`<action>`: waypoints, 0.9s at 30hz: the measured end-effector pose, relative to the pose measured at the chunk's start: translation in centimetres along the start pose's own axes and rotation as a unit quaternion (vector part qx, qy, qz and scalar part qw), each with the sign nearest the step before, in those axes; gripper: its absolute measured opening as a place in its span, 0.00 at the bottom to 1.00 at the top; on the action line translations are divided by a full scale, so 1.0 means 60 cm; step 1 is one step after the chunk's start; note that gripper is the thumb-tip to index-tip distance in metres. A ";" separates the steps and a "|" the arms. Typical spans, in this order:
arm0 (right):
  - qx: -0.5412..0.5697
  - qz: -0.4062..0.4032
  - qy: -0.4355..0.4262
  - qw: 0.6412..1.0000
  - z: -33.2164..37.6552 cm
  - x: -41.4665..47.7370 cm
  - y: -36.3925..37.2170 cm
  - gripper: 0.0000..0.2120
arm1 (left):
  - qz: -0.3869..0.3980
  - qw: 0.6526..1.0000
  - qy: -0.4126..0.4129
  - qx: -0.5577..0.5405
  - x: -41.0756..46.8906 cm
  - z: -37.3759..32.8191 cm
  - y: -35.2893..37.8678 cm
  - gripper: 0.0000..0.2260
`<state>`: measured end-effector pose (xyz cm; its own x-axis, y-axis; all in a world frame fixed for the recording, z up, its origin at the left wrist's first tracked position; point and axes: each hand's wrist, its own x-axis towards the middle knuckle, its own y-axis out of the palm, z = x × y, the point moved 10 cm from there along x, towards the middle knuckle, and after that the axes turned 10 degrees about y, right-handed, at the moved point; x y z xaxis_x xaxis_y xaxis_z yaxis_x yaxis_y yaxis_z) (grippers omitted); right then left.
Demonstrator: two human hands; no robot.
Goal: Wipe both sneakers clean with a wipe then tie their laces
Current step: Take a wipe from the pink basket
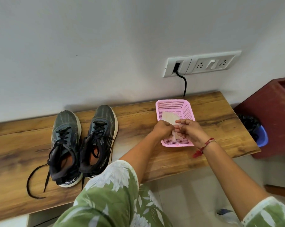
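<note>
Two dark grey sneakers with white soles stand side by side on the wooden shelf, the left sneaker [64,145] and the right sneaker [98,138]. Both have loose black laces; one lace trails toward the shelf's front edge. To the right sits a pink mesh basket [172,103] holding white wipes [168,117]. Over the basket's near half, my left hand [163,128] and my right hand [190,128] meet, both pinching a white wipe [175,135] between their fingertips.
The wooden shelf [138,117] runs along a white wall with a socket panel [202,63] and a black cable [184,84]. A dark red bin [274,115] and a blue bin [262,136] with a black liner stand at the right.
</note>
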<state>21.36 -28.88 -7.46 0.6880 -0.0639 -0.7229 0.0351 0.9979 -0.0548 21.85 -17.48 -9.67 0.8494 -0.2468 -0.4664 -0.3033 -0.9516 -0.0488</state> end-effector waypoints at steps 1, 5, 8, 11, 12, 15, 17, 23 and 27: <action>-0.006 0.000 0.004 1.000 -0.002 0.000 -0.001 0.15 | -0.008 1.000 -0.008 -0.017 0.001 0.003 -0.002 0.08; 0.012 -0.015 -0.009 1.000 -0.003 -0.002 -0.013 0.16 | -0.066 0.995 -0.024 -0.073 -0.002 0.010 -0.020 0.04; 0.027 -0.072 -0.033 0.997 0.002 -0.005 -0.036 0.12 | -0.100 0.986 -0.049 -0.128 -0.007 0.007 -0.034 0.04; -0.015 -0.074 -0.051 0.996 0.006 -0.007 -0.031 0.10 | -0.097 0.983 -0.049 -0.148 -0.008 -0.002 -0.047 0.06; -0.027 -0.072 -0.056 0.995 0.006 -0.009 -0.027 0.10 | -0.093 0.984 -0.041 -0.146 -0.009 -0.006 -0.051 0.08; -0.018 -0.082 -0.071 0.994 0.010 -0.016 -0.019 0.10 | -0.086 0.982 -0.025 -0.167 -0.013 -0.017 -0.061 0.07; 0.022 -0.084 -0.070 0.994 0.011 -0.022 -0.016 0.09 | -0.073 0.978 -0.020 -0.192 -0.019 -0.025 -0.061 0.06; 0.107 -0.041 -0.114 0.987 0.031 -0.074 0.024 0.01 | -0.037 0.960 0.016 -0.279 -0.055 -0.056 -0.060 0.07; -0.166 -0.131 -0.320 0.924 0.077 -0.154 0.070 0.24 | -0.011 0.931 0.044 -0.361 -0.113 -0.080 -0.079 0.07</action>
<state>18.51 -24.03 2.17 0.9786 -0.1762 -0.1067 0.1097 0.8841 -0.4542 19.63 -12.16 -2.05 0.8940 -0.2096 -0.3961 0.0568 -0.8238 0.5640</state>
